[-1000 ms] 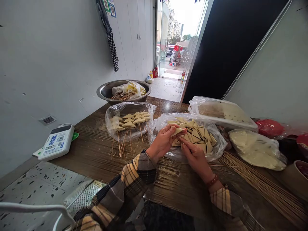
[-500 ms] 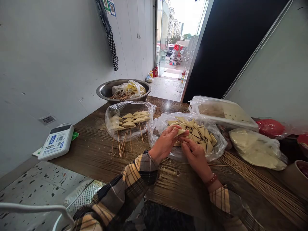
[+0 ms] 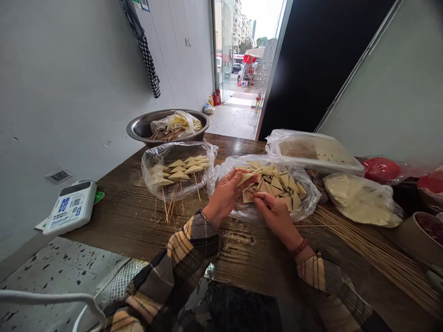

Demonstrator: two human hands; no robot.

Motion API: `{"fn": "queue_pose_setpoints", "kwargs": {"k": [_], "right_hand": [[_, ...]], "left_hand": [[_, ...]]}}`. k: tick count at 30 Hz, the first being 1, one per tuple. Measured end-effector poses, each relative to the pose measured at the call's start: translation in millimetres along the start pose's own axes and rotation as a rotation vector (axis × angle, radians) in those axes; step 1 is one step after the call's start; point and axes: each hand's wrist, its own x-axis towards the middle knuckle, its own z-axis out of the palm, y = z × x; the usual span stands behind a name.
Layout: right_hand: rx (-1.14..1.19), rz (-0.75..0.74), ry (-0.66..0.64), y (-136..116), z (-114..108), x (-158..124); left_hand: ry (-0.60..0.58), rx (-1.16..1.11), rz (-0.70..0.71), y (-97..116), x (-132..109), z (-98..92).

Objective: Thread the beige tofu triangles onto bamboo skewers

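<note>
My left hand [image 3: 224, 193] is closed on a pale tofu triangle [image 3: 245, 179], held up over the near side of a clear plastic bag. A thin dark tip, like a skewer's point, sticks out by the left thumb. Lower and to the right, my right hand [image 3: 275, 212] has thumb and forefinger pinched on a thin wooden skewer [image 3: 254, 192], mostly hidden by the fingers. Loose tofu triangles [image 3: 277, 182] fill the bag behind both hands. Skewered triangles [image 3: 187, 169] lie in another clear bag [image 3: 152, 173] to the left, their sticks pointing toward me.
A steel basin [image 3: 134, 133] with bagged skewers stands at the far left. Bare bamboo skewers [image 3: 374, 253] lie at right, near a bag of pale sheets [image 3: 362, 200], a wrapped white tray [image 3: 318, 150] and a bowl [image 3: 413, 237]. A white payment device [image 3: 71, 207] sits at the left edge.
The view has shifted slightly, moving everything a little left and up. The hands have drawn slightly apart, and a dark tip now shows by the left thumb.
</note>
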Motion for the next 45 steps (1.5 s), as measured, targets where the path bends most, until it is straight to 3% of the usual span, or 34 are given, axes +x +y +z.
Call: {"fn": "queue_pose_setpoints", "kwargs": {"k": [10, 15, 19, 23, 27, 31, 45], "right_hand": [[0.006, -0.041, 0.092, -1.0, -0.8, 4.3], [0.107, 0.071, 0.221, 4.3, -12.0, 7.2], [0.236, 0.146, 0.366, 10.4, -21.8, 11.0], [0.244, 0.128, 0.385, 10.9, -24.6, 12.8], [0.186, 0.103, 0.371, 9.6, -22.2, 13.0], [0.132, 0.070, 0.369, 9.8, -19.8, 13.0], [0.148, 0.095, 0.348, 8.9, -19.2, 11.5]], "left_hand": [[-0.097, 0.135, -0.061, -18.6, -2.9, 10.4], [0.040, 0.309, 0.051, -8.9, 2.3, 3.5], [0.062, 0.600, 0.112, -11.4, 8.4, -6.4], [0.015, 1.063, 0.263, -20.6, 10.4, -11.7], [-0.158, 1.544, 0.437, -23.9, 6.6, -7.6], [-0.303, 1.811, 0.493, -24.6, 3.7, -0.6], [-0.316, 1.844, 0.477, -28.7, 1.3, 3.9]]}}
